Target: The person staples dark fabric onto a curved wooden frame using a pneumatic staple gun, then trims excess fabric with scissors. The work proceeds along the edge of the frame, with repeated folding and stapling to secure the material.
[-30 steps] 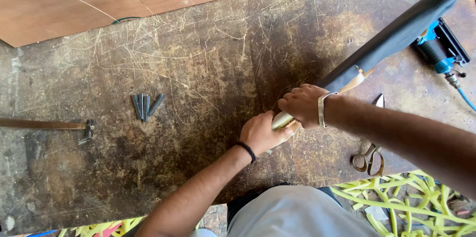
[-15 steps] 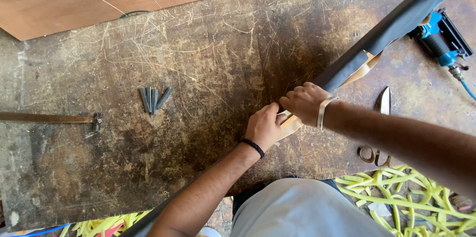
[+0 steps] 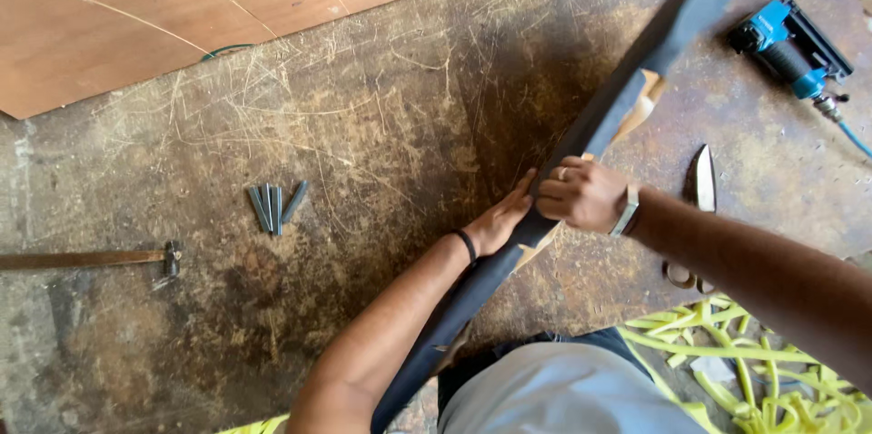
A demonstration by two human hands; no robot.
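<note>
A long curved piece wrapped in dark cloth runs from the top right down toward my lap, with pale wood showing at its edge. My left hand presses flat against the cloth's left side, a black band on its wrist. My right hand grips the wrapped piece from the right, with a ring on one finger and a metal bracelet on the wrist. Both hands meet at the same spot on the piece, above a scratched, stained workbench.
Several grey staple strips lie left of the hands. A hammer rests at the left edge. A blue pneumatic stapler sits top right, scissors right of my hand, yellow cord bottom right, plywood sheet at the back.
The dark cloth now covers the piece down past my hands toward my lap, where bare wood showed before. My left hand has flattened against it. The view shifted down-left slightly.
</note>
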